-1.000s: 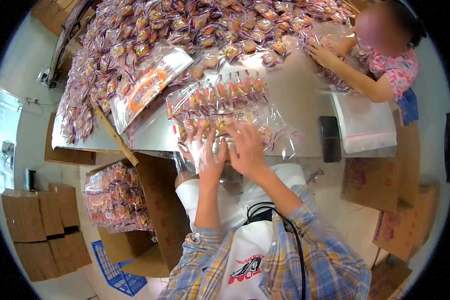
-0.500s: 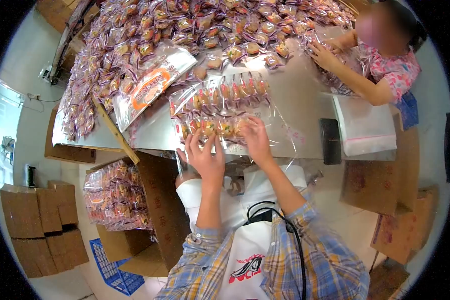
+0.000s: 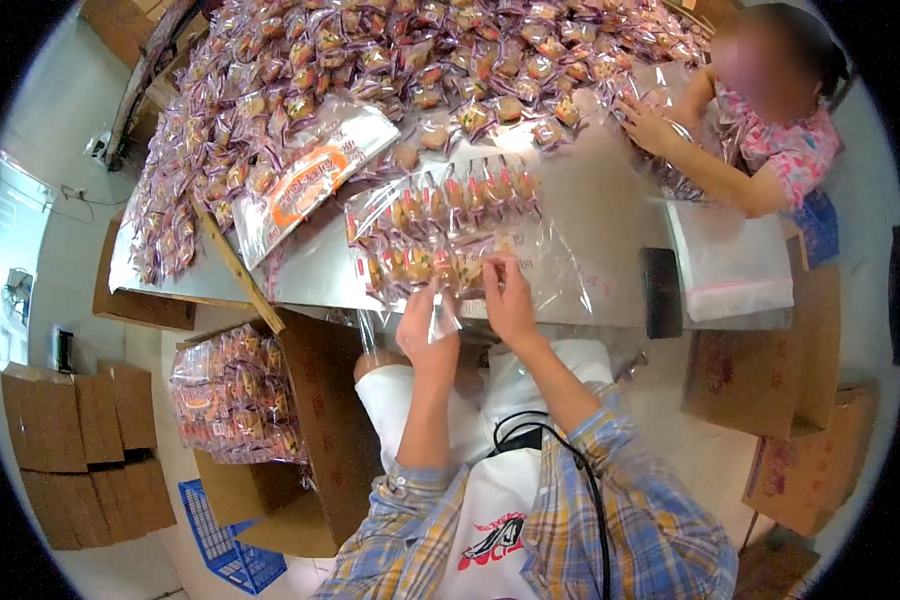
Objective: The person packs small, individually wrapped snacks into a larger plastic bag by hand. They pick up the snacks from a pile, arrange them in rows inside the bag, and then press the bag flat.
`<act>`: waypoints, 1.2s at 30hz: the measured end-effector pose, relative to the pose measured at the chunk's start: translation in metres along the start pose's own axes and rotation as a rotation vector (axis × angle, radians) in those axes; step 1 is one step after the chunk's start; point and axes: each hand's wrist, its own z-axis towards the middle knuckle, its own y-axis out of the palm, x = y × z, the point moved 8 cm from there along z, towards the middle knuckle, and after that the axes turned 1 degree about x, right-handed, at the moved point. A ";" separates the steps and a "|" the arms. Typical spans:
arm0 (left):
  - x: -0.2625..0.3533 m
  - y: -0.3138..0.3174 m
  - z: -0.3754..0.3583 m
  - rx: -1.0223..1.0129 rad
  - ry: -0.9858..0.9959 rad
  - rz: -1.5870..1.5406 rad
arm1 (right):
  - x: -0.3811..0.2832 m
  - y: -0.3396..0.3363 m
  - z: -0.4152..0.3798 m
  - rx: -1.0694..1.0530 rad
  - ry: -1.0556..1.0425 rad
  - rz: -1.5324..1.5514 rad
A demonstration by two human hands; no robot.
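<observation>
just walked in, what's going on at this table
At the shiny grey table, a person is handling a flat, clear plastic bag with two rows of small golden wrapped pieces. The left hand is at the bag's near edge, and the right hand is by the near row's right end. A big heap of loose wrapped pieces covers the far side. To the right, a co-worker's hand is at more clear plastic wrapping.

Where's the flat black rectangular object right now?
In the head view, the black object lies right of centre at the near edge of the grey tabletop, just left of the flat stack of clear plastic bags.
</observation>
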 end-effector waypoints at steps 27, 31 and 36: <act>0.001 -0.011 0.020 0.069 0.192 0.289 | -0.019 0.000 0.013 0.057 -0.169 -0.213; -0.001 -0.009 0.026 -0.004 0.207 0.365 | -0.029 0.004 0.014 0.042 -0.183 -0.175; 0.002 -0.005 0.026 0.013 0.234 0.411 | -0.028 0.001 0.021 0.019 -0.125 -0.218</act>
